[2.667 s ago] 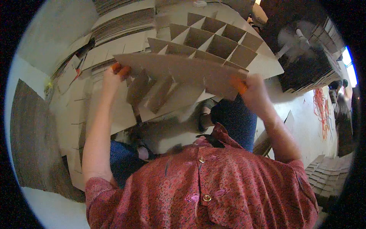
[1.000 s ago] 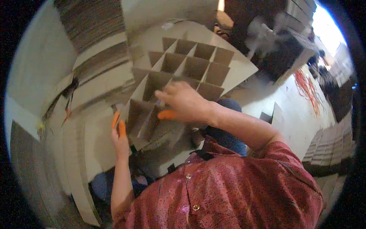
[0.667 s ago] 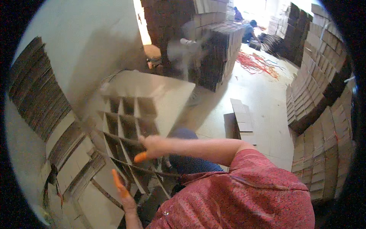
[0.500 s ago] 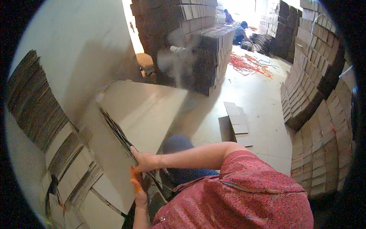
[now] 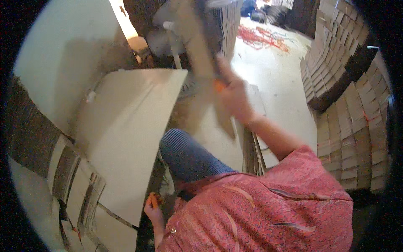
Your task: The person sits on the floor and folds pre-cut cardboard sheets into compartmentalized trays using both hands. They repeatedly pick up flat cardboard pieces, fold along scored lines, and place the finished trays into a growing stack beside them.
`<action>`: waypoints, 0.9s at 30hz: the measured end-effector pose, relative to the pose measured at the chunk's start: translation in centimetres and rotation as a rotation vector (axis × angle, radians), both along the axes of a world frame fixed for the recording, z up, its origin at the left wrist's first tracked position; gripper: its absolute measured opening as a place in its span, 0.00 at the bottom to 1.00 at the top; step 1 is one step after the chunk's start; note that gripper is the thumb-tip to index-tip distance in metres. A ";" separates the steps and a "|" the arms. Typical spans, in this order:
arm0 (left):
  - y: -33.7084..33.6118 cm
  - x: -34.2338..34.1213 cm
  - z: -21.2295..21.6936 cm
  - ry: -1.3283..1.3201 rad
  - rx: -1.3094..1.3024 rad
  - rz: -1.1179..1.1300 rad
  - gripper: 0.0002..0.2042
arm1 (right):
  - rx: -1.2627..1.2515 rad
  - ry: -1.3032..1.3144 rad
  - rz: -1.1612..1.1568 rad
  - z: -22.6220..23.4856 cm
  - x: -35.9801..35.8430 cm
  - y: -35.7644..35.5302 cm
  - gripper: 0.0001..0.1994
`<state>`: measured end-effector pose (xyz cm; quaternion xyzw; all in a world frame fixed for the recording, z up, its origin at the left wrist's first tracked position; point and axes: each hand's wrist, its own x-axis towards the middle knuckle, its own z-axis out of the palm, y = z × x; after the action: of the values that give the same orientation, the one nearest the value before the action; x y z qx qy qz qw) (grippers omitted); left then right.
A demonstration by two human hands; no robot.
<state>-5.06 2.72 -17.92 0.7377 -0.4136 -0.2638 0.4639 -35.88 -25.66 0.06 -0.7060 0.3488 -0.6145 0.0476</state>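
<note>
My right hand (image 5: 235, 94), blurred by motion, grips a bundle of flat brown cardboard pieces (image 5: 197, 54). The bundle is tilted and raised over the floor, to the right of the pale tabletop (image 5: 126, 113). Orange covers a fingertip of this hand. Low beside the table's near right edge is my left hand (image 5: 155, 210), also with orange on its fingers. Its fingers look loosely apart, and nothing shows in them. Beyond my right forearm, more cardboard (image 5: 255, 155) stands near the floor, partly hidden by my arm and sleeve.
Tall cardboard stacks (image 5: 352, 126) line the right side. Cardboard piles (image 5: 79, 176) lie along the table's left. A standing fan (image 5: 168, 26) is behind the table, near another stack. Red straps (image 5: 264, 38) litter the far floor, where a person (image 5: 248, 7) is partly visible.
The cardboard bundle has left the tabletop and swung up and right in my right hand. My left hand has come off it and dropped beside the table edge. The view has tilted down.
</note>
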 end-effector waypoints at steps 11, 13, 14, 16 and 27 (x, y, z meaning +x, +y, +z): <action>6.1 1.6 1.4 0.139 0.052 0.150 0.13 | 0.845 1.076 -0.801 -28.6 -22.5 -1.3 0.29; 7.9 3.0 2.5 0.071 0.046 0.203 0.13 | 1.339 0.251 -0.392 -30.8 -20.3 1.3 0.33; 6.8 3.1 4.1 -0.021 0.114 0.235 0.11 | 1.328 0.368 -0.366 -31.9 -21.1 2.4 0.31; 6.0 5.6 4.2 -0.113 0.081 0.240 0.11 | 1.317 0.562 -0.332 -32.8 -22.9 4.5 0.28; -3.4 30.0 2.0 -1.085 0.150 0.282 0.33 | 0.847 0.454 -0.075 -35.3 -15.5 1.6 0.17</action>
<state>24.93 -0.67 -15.89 0.8466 -0.4705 0.1890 0.1620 -51.42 -24.07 -35.21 -0.7278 0.5953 -0.2502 0.2312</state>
